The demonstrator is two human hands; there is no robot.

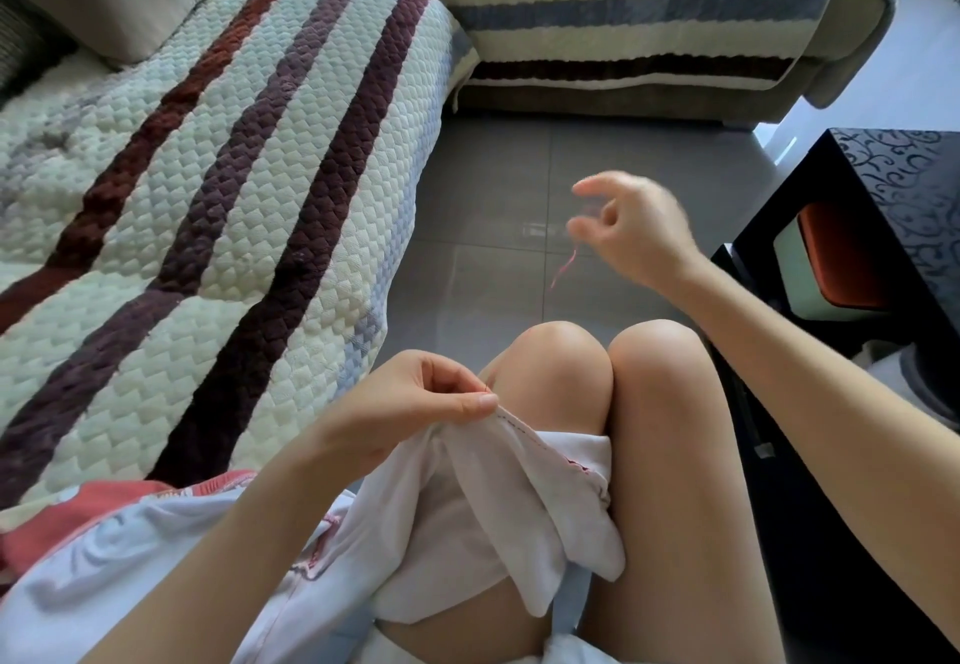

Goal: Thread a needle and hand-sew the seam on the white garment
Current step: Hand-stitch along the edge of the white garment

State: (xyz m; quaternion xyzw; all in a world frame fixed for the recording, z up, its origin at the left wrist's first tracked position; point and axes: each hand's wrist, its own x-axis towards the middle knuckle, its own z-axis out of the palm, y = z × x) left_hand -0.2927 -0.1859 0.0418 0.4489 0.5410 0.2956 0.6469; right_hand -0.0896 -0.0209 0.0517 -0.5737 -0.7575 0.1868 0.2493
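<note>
The white garment (498, 523) lies bunched over my lap, a line of pink stitches running along its folded seam (540, 448). My left hand (415, 403) pinches the garment's top edge near the seam's start, between thumb and fingers. My right hand (628, 224) is raised over the floor ahead of my knees, fingers curled, pinching the pink thread (566, 261), whose loose end dangles below it. The needle is too small to make out. A thin dark strand shows by my left fingertips.
A sofa with a striped quilted cover (234, 185) runs along the left and the back. A black patterned side table (893, 227) stands at the right beside my right arm. Grey floor tiles (493, 206) lie ahead of my knees.
</note>
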